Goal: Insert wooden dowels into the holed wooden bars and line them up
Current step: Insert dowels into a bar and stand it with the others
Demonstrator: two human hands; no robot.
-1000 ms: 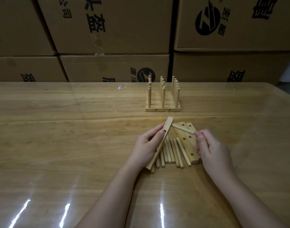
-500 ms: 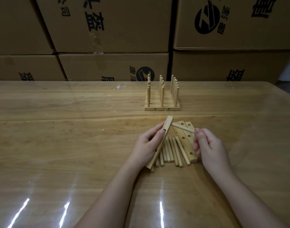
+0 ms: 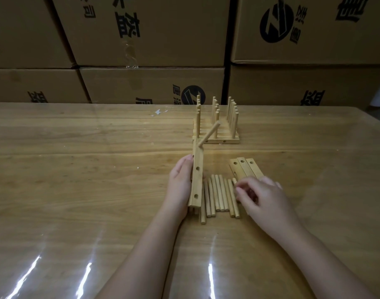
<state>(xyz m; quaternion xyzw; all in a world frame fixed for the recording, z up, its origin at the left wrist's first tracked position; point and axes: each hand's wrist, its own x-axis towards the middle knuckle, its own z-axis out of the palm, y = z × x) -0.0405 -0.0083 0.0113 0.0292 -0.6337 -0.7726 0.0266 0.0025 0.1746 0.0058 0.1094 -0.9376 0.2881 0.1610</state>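
Left grip [image 3: 180, 182] clamps a holed bar [image 3: 197, 175] with one dowel [image 3: 208, 133] seated; right grip [image 3: 264, 197], fingers curled, rests on loose dowels [image 3: 219, 195] beside it.

Cardboard boxes [image 3: 141, 31] bear black Chinese characters, partly cut off.

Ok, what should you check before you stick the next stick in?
1. Holed bar gripped by left hand: ok.
2. First dowel seated in the bar's top hole: ok; depth cannot tell.
3. Two lower holes in the bar empty: ok.
4. Right hand on the loose dowels: ok; one actually pinched: cannot tell.
5. Spare bars waiting nearby: ok.
6. Finished row standing upright: ok.
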